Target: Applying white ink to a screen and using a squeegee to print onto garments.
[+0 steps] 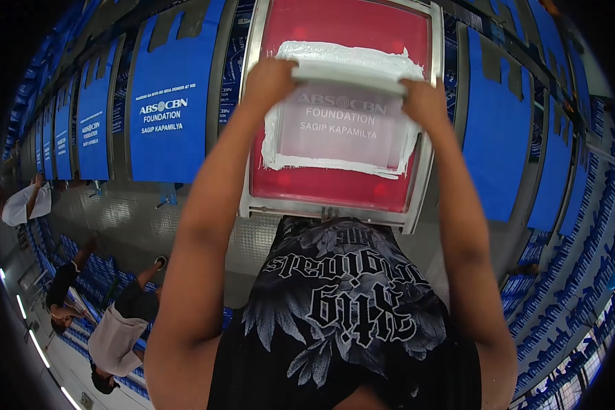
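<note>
Left hand (270, 78) and right hand (424, 102) grip a squeegee (348, 74) at both ends, pressing white ink evenly across the red printing screen (342, 109).

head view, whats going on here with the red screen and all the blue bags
A person is screen printing. Both hands, left hand and right hand, grip a squeegee set across the red mesh of a metal-framed screen, with white ink smeared around the stencil. The screen lies on a long table lined with blue bags, several already printed in white. Other people stand off to the left.
</note>
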`<state>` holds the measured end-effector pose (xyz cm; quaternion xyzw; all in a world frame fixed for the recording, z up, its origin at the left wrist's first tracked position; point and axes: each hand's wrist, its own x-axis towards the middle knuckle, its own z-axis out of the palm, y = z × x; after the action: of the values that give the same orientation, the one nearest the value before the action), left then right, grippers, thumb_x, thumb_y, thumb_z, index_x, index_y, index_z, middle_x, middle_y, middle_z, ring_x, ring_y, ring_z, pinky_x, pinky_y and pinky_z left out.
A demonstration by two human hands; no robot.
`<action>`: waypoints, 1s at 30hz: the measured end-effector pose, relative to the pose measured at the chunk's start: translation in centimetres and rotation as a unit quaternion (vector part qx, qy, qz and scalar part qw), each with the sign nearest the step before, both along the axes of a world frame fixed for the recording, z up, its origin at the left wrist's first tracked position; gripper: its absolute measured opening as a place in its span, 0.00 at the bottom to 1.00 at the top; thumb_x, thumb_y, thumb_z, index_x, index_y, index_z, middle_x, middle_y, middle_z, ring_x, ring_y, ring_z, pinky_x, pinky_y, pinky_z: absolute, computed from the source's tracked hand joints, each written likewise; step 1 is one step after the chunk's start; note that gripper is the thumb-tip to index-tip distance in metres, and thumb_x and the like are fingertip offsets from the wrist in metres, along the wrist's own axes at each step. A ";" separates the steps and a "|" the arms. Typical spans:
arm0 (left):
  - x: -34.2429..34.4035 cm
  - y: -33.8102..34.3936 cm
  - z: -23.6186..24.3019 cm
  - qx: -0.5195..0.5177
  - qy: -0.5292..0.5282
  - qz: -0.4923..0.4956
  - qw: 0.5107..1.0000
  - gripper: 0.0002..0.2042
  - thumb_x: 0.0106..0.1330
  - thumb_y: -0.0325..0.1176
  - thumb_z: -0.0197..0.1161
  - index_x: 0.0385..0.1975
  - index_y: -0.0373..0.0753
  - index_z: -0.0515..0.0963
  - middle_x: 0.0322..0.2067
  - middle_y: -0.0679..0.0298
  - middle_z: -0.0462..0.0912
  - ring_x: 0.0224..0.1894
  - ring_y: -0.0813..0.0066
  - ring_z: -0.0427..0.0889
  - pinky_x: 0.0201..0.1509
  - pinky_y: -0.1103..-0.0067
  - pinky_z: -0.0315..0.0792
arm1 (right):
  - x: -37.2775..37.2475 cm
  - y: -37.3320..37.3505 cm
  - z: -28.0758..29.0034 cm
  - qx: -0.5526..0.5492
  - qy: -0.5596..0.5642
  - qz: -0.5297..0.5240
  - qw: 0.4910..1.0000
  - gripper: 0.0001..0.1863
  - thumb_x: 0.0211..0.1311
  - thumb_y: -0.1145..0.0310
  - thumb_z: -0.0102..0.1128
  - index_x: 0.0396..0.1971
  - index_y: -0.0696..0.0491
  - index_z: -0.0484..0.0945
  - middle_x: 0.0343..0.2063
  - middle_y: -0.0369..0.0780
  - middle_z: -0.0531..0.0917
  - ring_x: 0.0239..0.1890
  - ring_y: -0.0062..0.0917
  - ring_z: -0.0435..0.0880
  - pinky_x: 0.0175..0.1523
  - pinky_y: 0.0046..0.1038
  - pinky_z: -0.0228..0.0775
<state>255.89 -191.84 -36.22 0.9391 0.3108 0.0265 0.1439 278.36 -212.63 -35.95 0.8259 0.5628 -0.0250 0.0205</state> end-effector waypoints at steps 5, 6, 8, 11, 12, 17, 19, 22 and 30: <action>-1.3 -0.8 2.5 -0.066 0.075 -0.013 0.995 0.16 0.49 0.44 0.68 0.36 0.44 0.81 0.30 0.56 0.82 0.34 0.57 0.81 0.39 0.66 0.73 | -0.8 -0.8 2.9 -0.096 0.063 -0.011 0.993 0.21 0.44 0.70 0.54 0.43 0.45 0.78 0.33 0.43 0.83 0.40 0.30 0.81 0.60 0.48 0.54; -4.9 -3.0 1.1 -0.042 0.086 -0.030 0.995 0.15 0.48 0.38 0.69 0.38 0.46 0.81 0.31 0.57 0.81 0.35 0.57 0.80 0.40 0.67 0.73 | -3.5 -3.9 2.6 -0.083 0.073 -0.004 0.994 0.21 0.43 0.72 0.55 0.43 0.45 0.79 0.33 0.42 0.83 0.40 0.31 0.81 0.64 0.48 0.49; -10.8 -8.9 0.9 -0.044 0.027 -0.094 0.994 0.17 0.41 0.27 0.69 0.35 0.45 0.81 0.28 0.56 0.80 0.33 0.58 0.79 0.40 0.66 0.69 | -9.1 -9.7 3.8 -0.094 0.137 -0.016 0.986 0.23 0.37 0.77 0.59 0.40 0.48 0.79 0.31 0.40 0.82 0.42 0.32 0.79 0.68 0.50 0.40; -12.5 -11.8 -1.7 -0.040 -0.004 -0.061 0.997 0.15 0.39 0.23 0.67 0.31 0.42 0.80 0.27 0.57 0.80 0.33 0.58 0.78 0.42 0.67 0.67 | -12.2 -12.0 2.6 -0.030 0.182 -0.046 0.982 0.22 0.36 0.79 0.59 0.38 0.49 0.80 0.32 0.40 0.82 0.40 0.33 0.79 0.68 0.49 0.42; -12.4 -11.8 -2.4 -0.055 -0.033 -0.048 0.997 0.15 0.39 0.22 0.66 0.30 0.42 0.80 0.26 0.56 0.79 0.32 0.57 0.77 0.43 0.66 0.67 | -10.4 -10.6 1.5 -0.006 0.148 -0.032 0.988 0.23 0.35 0.80 0.59 0.38 0.48 0.79 0.31 0.40 0.82 0.39 0.33 0.79 0.68 0.48 0.43; 1.4 1.1 0.6 0.001 0.020 -0.020 1.000 0.15 0.50 0.41 0.67 0.36 0.42 0.80 0.26 0.54 0.81 0.32 0.57 0.81 0.39 0.67 0.74 | 1.8 1.4 0.2 -0.024 0.009 0.008 1.000 0.22 0.43 0.72 0.56 0.43 0.44 0.79 0.32 0.40 0.84 0.39 0.32 0.82 0.59 0.49 0.55; 2.4 2.6 2.3 -0.061 0.030 -0.046 0.997 0.18 0.49 0.46 0.68 0.37 0.42 0.80 0.27 0.54 0.82 0.32 0.57 0.81 0.39 0.67 0.73 | 3.1 3.1 2.2 -0.070 0.084 -0.012 0.994 0.21 0.44 0.73 0.55 0.44 0.46 0.78 0.30 0.43 0.83 0.39 0.37 0.81 0.61 0.48 0.54; -4.0 -2.3 2.8 -0.045 0.065 -0.027 0.997 0.17 0.46 0.39 0.70 0.37 0.43 0.81 0.28 0.55 0.82 0.34 0.59 0.81 0.41 0.66 0.72 | -2.7 -2.3 4.0 -0.095 0.107 -0.007 0.990 0.21 0.42 0.72 0.56 0.42 0.46 0.78 0.28 0.46 0.82 0.38 0.35 0.81 0.65 0.48 0.47; -6.9 -6.8 -1.0 -0.019 -0.011 -0.043 0.999 0.09 0.41 0.26 0.63 0.26 0.44 0.80 0.21 0.59 0.79 0.30 0.59 0.78 0.40 0.68 0.67 | -6.4 -7.4 0.2 -0.075 0.070 -0.022 0.994 0.22 0.41 0.75 0.57 0.41 0.45 0.79 0.33 0.39 0.83 0.43 0.31 0.79 0.67 0.51 0.42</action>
<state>249.01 -198.60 -37.26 0.9484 0.2690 0.0249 0.1663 271.95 -220.04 -35.71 0.8306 0.5408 -0.1256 0.0424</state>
